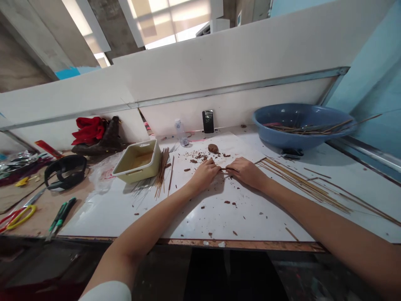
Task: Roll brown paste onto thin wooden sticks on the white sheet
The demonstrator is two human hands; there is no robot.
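Observation:
My left hand (205,171) and my right hand (246,170) are close together over the white board, fingers curled down. A thin brown stick (223,169) spans the small gap between them, its ends hidden under the fingers of both hands. Just beyond lies a rounded brown lump (213,148), with dark crumbs and flakes scattered around it. To the left of my left hand is a bundle of thin brown sticks (162,169). Longer tan sticks (300,184) lie spread out to the right of my right hand.
A yellow-green tub (138,163) of brownish liquid stands left; a blue basin (300,140) holding sticks is back right. A clear bottle (181,133) and a phone (208,121) stand at the back. Scissors (20,217) and a green-black cutter (62,215) lie left.

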